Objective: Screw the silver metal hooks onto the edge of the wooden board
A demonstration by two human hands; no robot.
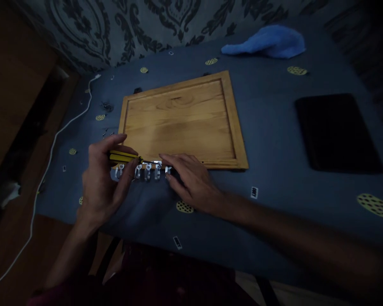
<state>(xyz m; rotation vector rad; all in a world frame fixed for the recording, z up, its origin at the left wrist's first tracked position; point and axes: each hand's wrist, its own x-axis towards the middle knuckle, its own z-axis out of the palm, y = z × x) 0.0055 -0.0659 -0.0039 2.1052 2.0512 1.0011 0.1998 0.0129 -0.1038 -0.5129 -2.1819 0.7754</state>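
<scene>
A wooden panel (178, 119) with a raised frame lies flat on the table. Along its near edge sits a metal hook rail (148, 170) with several silver hooks. My left hand (105, 178) is closed around the yellow-and-black handle of a screwdriver (124, 157), whose shaft points right along the rail. At the rail's right end rests my right hand (191, 180), thumb and fingers pinching around the last hook. The screwdriver's tip lies close to the right fingertips; whether it sits in a screw is too small to tell.
Loose screws (107, 134) and a small dark tangle (107, 106) lie left of the panel. A white cable (54, 142) runs down the table's left side. A blue cloth (270, 41) lies at the back right, and a black flat object (338, 134) at the right.
</scene>
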